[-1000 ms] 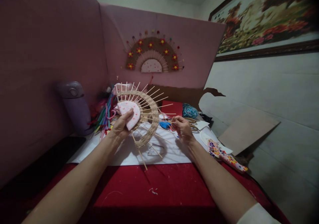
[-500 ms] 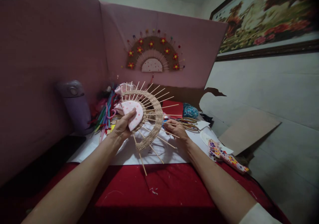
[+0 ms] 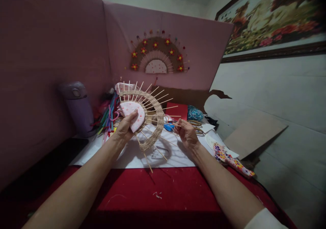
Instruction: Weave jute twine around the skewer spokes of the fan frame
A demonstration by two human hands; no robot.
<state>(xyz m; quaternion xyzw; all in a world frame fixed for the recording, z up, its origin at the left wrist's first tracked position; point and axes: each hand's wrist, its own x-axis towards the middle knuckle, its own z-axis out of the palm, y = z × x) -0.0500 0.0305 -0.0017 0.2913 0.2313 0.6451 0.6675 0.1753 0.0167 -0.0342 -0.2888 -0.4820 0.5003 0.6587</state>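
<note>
My left hand [image 3: 124, 128] grips a half-round fan by its padded, pink-dotted white centre [image 3: 139, 119], with the thumb lying on the front. Thin wooden sticks [image 3: 168, 109] radiate from that centre through a woven band of twine [image 3: 160, 115]. At the fan's right side, my right hand [image 3: 187, 134] is closed, thumb and fingertips pinching the outer end of one stick. Part of that stick is hidden by the fingers. Just left of these fingertips, a small blue item [image 3: 168, 127] lies on the white sheet [image 3: 178, 159].
A finished-looking fan with red flowers [image 3: 155, 45] hangs on the pink board. Purple bottle [image 3: 80, 108] and coloured pipe cleaners [image 3: 108, 115] stand left. Red card [image 3: 177, 111], blue yarn [image 3: 195, 113], scissors [image 3: 199, 131] and flowered fabric [image 3: 233, 159] lie right.
The fan has shifted slightly left and tilted in my left hand. My right hand has moved a little right and up, its fingertips now nearer the stick's end.
</note>
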